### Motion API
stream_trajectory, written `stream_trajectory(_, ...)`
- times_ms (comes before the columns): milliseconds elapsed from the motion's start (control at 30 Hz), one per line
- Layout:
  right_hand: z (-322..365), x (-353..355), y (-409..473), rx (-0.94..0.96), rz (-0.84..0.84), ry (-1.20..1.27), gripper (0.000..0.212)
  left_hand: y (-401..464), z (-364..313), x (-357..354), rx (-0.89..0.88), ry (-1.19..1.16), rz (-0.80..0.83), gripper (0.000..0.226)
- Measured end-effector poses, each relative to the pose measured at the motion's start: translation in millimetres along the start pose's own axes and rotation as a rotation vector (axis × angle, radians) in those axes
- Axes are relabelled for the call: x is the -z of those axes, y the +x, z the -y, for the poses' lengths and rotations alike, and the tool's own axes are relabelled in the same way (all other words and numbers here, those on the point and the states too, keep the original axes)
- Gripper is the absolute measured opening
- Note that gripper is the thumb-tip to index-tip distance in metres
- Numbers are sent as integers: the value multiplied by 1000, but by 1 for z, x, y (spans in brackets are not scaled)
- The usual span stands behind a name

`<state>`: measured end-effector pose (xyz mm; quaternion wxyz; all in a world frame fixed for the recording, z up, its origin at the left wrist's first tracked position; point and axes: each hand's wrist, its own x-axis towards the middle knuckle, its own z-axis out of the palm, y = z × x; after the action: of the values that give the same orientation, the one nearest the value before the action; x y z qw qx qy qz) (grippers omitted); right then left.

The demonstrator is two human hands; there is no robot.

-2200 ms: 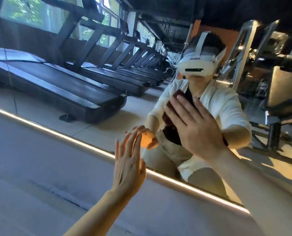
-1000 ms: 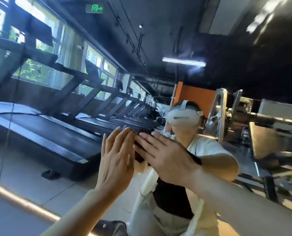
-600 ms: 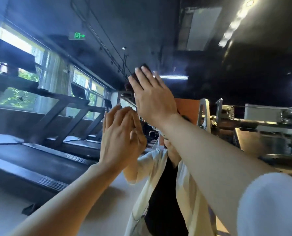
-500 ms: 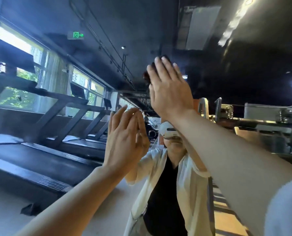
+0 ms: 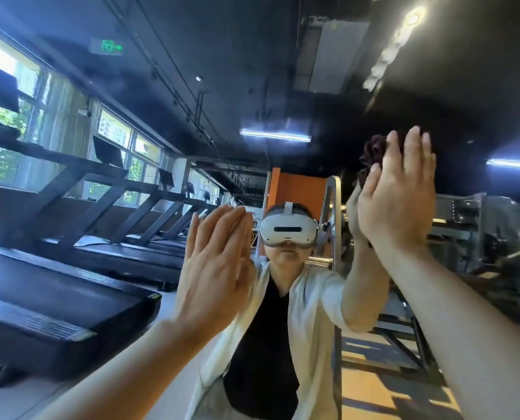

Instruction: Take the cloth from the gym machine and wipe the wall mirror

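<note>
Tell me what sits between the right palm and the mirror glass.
In the head view, the dark cloth is pressed between the flat right hand and the wall mirror.

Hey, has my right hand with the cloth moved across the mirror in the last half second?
Yes. The right hand, pressing the cloth, has slid right: from over the reflected headset to right of it.

Cloth [image 5: 374, 153] mostly hidden behind right hand [image 5: 396, 192] — only dark top edge shows; both forearms cut off at frame btm.
</note>
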<state>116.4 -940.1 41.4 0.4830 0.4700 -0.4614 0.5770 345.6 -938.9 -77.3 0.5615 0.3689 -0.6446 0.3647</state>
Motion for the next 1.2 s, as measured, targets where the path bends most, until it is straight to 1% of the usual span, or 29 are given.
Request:
stream_trajectory(67, 20, 0, -13, -89, -24, 4, 52, -7, 4, 3, 11, 1, 25, 58)
stream_trajectory(100, 34, 0, -21, -93, -25, 10, 52, -12, 7, 4, 16, 4, 33, 58)
stream_trajectory(133, 51, -3, -32, -53, -7, 25, 52, -17, 9, 6, 24, 8, 36, 59)
stream_trajectory(233, 98, -13, -71, 232, 93, 120, 55, -36, 16, 10, 94, 10, 47, 61)
stream_trajectory(300, 113, -11, -100, 435, 215, 160, 58, -48, 17, 13, 115, 18, 55, 62)
stream_trajectory(367, 101, -4, -125, 663, 325, 214, 61, -60, 12, 13, 116, 23, 57, 61)
stream_trajectory(433, 68, 4, -132, 843, 348, 211, 55, -71, 2, 9, 120, 14, 78, 61)
stream_trajectory(467, 48, 6, -129, 862, 335, 175, 50, -76, -5, 7, 115, 8, 98, 62)
stream_trajectory(500, 30, 8, -120, 821, 312, 139, 49, -81, -10, 5, 105, 2, 115, 64)
stream_trajectory(567, 6, 10, -101, 638, 264, 110, 50, -89, -18, 3, 91, -20, 135, 64)
stream_trajectory(667, 16, 12, -103, 376, 199, 99, 49, -101, -24, 3, 101, -36, 145, 64)
stream_trajectory(700, 27, 12, -112, 312, 184, 113, 49, -106, -25, 3, 113, -37, 151, 63)
stream_trajectory(733, 38, 12, -125, 288, 180, 137, 49, -113, -25, 4, 130, -38, 158, 62)
stream_trajectory(767, 48, 11, -142, 326, 192, 160, 49, -121, -25, 4, 149, -37, 162, 61)
stream_trajectory(867, 53, 15, -206, 605, 287, 202, 51, -156, -26, 5, 216, -47, 174, 66)
stream_trajectory(933, 44, 25, -250, 712, 349, 206, 55, -183, -33, 9, 270, -55, 193, 71)
stream_trajectory(967, 36, 33, -272, 752, 399, 190, 58, -198, -40, 10, 290, -54, 231, 77)
stream_trajectory(1067, -6, 57, -331, 952, 545, 74, 59, -238, -65, 16, 325, -70, 377, 99)
stream_trajectory(1133, -44, 71, -348, 1106, 605, -13, 60, -255, -76, 18, 328, -91, 469, 105)
stream_trajectory(1167, -64, 76, -347, 1146, 608, -46, 58, -259, -80, 18, 325, -104, 498, 105)
stream_trajectory(1200, -82, 79, -341, 1147, 596, -72, 56, -261, -83, 18, 324, -118, 520, 104)
